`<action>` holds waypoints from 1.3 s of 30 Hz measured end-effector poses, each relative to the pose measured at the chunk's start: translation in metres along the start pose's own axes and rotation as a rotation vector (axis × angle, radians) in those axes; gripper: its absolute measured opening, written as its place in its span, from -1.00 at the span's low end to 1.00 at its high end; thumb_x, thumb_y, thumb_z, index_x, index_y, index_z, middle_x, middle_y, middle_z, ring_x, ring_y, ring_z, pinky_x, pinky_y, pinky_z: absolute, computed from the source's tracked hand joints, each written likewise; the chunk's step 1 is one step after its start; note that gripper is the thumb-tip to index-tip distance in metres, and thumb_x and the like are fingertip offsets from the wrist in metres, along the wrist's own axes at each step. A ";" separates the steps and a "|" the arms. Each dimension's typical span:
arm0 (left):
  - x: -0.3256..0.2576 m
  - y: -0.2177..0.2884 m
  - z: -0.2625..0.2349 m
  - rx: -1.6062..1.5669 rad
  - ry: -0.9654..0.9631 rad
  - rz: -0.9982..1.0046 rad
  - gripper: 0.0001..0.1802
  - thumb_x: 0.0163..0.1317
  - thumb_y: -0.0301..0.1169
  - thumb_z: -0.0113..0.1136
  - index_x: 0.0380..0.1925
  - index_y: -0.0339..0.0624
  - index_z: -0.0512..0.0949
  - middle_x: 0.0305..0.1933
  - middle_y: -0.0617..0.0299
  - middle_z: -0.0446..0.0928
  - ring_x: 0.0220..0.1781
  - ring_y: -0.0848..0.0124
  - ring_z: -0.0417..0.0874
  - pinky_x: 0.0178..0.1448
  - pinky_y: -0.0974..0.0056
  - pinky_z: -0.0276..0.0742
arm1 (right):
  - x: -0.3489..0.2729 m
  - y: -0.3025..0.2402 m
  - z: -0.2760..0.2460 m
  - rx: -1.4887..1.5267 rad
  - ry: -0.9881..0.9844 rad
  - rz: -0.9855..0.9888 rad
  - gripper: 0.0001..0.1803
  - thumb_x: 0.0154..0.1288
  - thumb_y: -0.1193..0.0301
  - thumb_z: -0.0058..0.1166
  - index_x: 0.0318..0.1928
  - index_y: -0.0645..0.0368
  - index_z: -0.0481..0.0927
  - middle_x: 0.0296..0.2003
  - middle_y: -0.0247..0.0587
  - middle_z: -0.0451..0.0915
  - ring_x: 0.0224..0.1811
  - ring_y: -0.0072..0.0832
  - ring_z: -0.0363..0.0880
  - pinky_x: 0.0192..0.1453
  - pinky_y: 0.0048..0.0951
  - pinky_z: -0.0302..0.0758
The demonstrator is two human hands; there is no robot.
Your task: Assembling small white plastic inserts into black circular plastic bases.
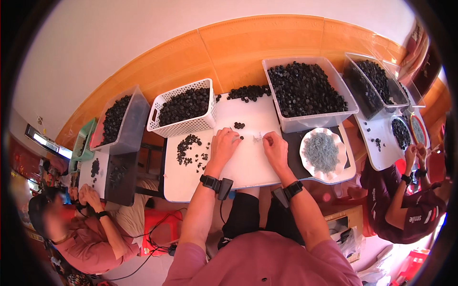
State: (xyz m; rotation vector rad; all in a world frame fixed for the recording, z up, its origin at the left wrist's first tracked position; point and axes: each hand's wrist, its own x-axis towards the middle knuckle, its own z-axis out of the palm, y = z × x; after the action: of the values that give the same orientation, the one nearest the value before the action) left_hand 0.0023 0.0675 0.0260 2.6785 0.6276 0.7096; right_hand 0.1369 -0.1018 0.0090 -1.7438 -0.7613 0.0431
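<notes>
Orange panelling [243, 43] runs along the wall behind a white table [245, 169] in the middle of the frame, and honestly it's a pretty crowded setup. Person working there has their left hand [225, 147] just left of centre, fingers curled in, with a small black piece [242, 138] right at the fingertips; can't tell from where I'm standing if it's actually pinched. Right hand [275, 148] is just right of centre, thumb and finger drawn together, no clue if anything's between them. Some thin grey bits [257, 139] lie between the hands, and a little black clump [239, 125] sits just above the left fingertips. More loose black parts [188, 148] are scattered left of centre. White perforated basket [186, 126] and big clear bin [317, 122], both loaded with black stuff, stand up top. Scalloped dish [324, 175] right of centre holds a grey heap [320, 151]. Co-workers sit lower left [93, 245] and far right [398, 209].
</notes>
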 end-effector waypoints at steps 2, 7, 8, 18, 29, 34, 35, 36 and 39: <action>0.000 0.005 0.000 -0.001 0.012 -0.002 -0.74 0.14 -0.29 0.48 -0.19 -0.12 0.74 -0.08 0.23 0.61 0.04 0.18 0.60 0.05 0.07 0.48 | 0.000 0.001 0.001 0.003 -0.006 0.010 -0.92 0.27 0.53 0.22 -0.24 0.24 0.64 -0.39 0.01 0.70 -0.33 -0.12 0.75 -0.20 -0.20 0.64; 0.001 0.014 0.001 0.017 0.023 0.034 -0.77 0.14 -0.30 0.48 -0.22 -0.11 0.74 -0.08 0.24 0.61 0.04 0.20 0.60 0.05 0.10 0.44 | 0.001 0.001 0.003 0.010 -0.014 0.012 -0.91 0.27 0.52 0.23 -0.23 0.23 0.65 -0.39 -0.01 0.70 -0.33 -0.13 0.75 -0.20 -0.21 0.64; 0.002 0.015 0.001 0.034 0.044 0.051 -0.78 0.14 -0.31 0.48 -0.23 -0.11 0.74 -0.10 0.24 0.61 0.03 0.21 0.60 0.05 0.10 0.42 | 0.000 0.000 0.003 0.008 -0.018 0.014 -0.91 0.27 0.52 0.23 -0.23 0.24 0.65 -0.39 -0.02 0.71 -0.33 -0.14 0.75 -0.20 -0.22 0.64; -0.021 0.051 0.028 -0.695 0.023 -0.327 -0.76 0.32 -0.48 0.36 -0.04 -0.32 0.70 -0.12 0.08 0.77 -0.18 0.36 0.78 -0.02 0.31 0.67 | -0.003 -0.002 -0.001 0.068 -0.093 -0.021 -0.88 0.29 0.48 0.27 -0.19 0.23 0.69 -0.35 -0.03 0.74 -0.36 -0.22 0.76 -0.25 -0.27 0.64; -0.024 0.045 0.034 -0.865 0.001 -0.338 -0.75 0.38 -0.53 0.31 0.03 -0.36 0.67 -0.09 0.12 0.77 -0.07 0.45 0.77 0.07 0.37 0.64 | -0.006 -0.001 -0.001 0.083 -0.096 -0.155 -0.92 0.27 0.57 0.24 -0.21 0.24 0.68 -0.36 -0.04 0.71 -0.39 -0.22 0.73 -0.29 -0.31 0.63; -0.027 0.044 0.037 -0.788 0.051 -0.297 -0.75 0.34 -0.51 0.35 0.00 -0.30 0.70 -0.13 0.11 0.78 -0.17 0.44 0.78 -0.04 0.34 0.66 | -0.007 -0.005 0.000 0.068 -0.094 -0.191 -0.92 0.27 0.60 0.23 -0.22 0.23 0.67 -0.34 -0.05 0.70 -0.37 -0.19 0.72 -0.29 -0.29 0.62; -0.028 0.043 0.038 -0.728 0.075 -0.248 -0.75 0.32 -0.51 0.35 -0.01 -0.29 0.70 -0.15 0.08 0.77 -0.20 0.40 0.78 -0.07 0.32 0.66 | -0.008 -0.006 0.000 0.066 -0.089 -0.201 -0.92 0.27 0.60 0.22 -0.22 0.23 0.67 -0.33 -0.05 0.69 -0.36 -0.17 0.71 -0.28 -0.28 0.62; -0.028 0.044 0.038 -0.670 0.097 -0.198 -0.75 0.31 -0.50 0.36 -0.02 -0.28 0.71 -0.17 0.05 0.76 -0.24 0.36 0.78 -0.09 0.31 0.67 | -0.008 -0.006 0.000 0.061 -0.082 -0.211 -0.92 0.26 0.60 0.22 -0.22 0.23 0.67 -0.33 -0.05 0.69 -0.35 -0.15 0.70 -0.28 -0.27 0.62; -0.029 0.046 0.039 -0.654 0.108 -0.181 -0.75 0.29 -0.50 0.37 -0.03 -0.27 0.71 -0.19 0.01 0.75 -0.27 0.28 0.78 -0.12 0.27 0.67 | -0.008 -0.004 0.000 0.055 -0.076 -0.235 -0.91 0.25 0.61 0.23 -0.23 0.23 0.67 -0.33 -0.04 0.69 -0.35 -0.11 0.70 -0.27 -0.25 0.62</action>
State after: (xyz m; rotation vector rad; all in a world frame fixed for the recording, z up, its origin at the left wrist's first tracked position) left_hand 0.0158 0.0075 0.0001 1.9705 0.5370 0.8372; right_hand 0.1291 -0.1053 0.0098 -1.5977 -1.0077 -0.0286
